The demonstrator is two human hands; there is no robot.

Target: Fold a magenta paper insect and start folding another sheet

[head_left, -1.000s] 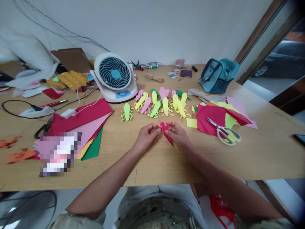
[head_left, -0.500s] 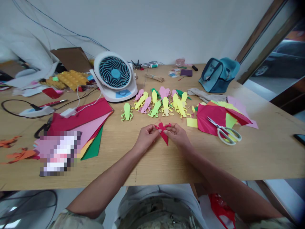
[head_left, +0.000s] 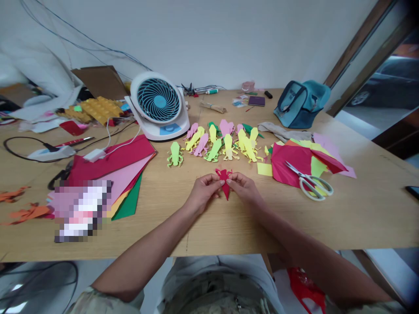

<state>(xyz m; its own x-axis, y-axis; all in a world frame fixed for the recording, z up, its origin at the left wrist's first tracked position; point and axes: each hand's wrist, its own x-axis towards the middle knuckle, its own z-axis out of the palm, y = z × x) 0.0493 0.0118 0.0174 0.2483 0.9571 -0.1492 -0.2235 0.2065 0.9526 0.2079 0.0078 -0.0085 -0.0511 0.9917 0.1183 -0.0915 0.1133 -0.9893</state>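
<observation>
Presently, the bare left hand and the bare right hand pinch a small crimson folded-paper figure between thumbs and fingers, one on each side, its pointed end toward the person, over the light-brown wooden tabletop. Beyond the grip lie yellow, green and pink folded-paper figures; to its right, white-handled metal scissors rest partly on a creased red paper sheet.
</observation>
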